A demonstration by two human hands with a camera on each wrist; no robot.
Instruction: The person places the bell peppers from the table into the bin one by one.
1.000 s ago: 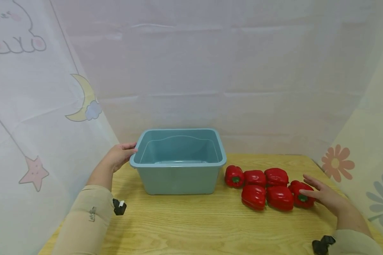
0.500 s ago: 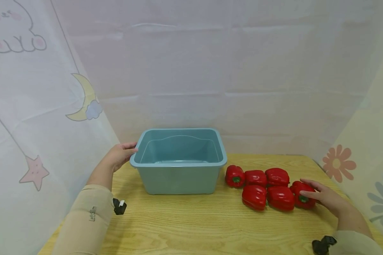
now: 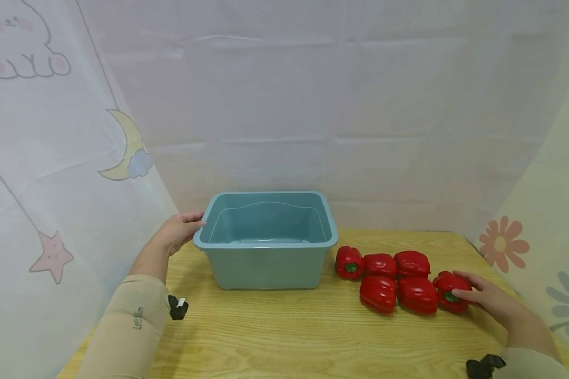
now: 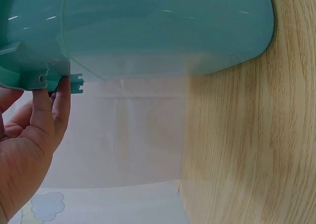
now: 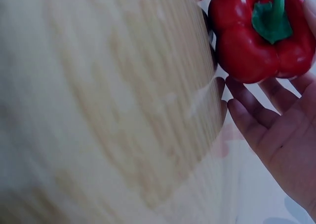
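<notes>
The left hand (image 3: 176, 231) rests on the left rim of the bin (image 3: 265, 263), fingers together and curled under the lip (image 4: 54, 83). The bin stands near the table's (image 3: 284, 337) back edge, with bare wood in front of it. The right hand (image 3: 486, 297) cups the rightmost pepper (image 3: 450, 292), fingers loosely spread round its far side, thumb at its front. That pepper lies beside five other peppers (image 3: 393, 279), close to the table's right edge.
</notes>
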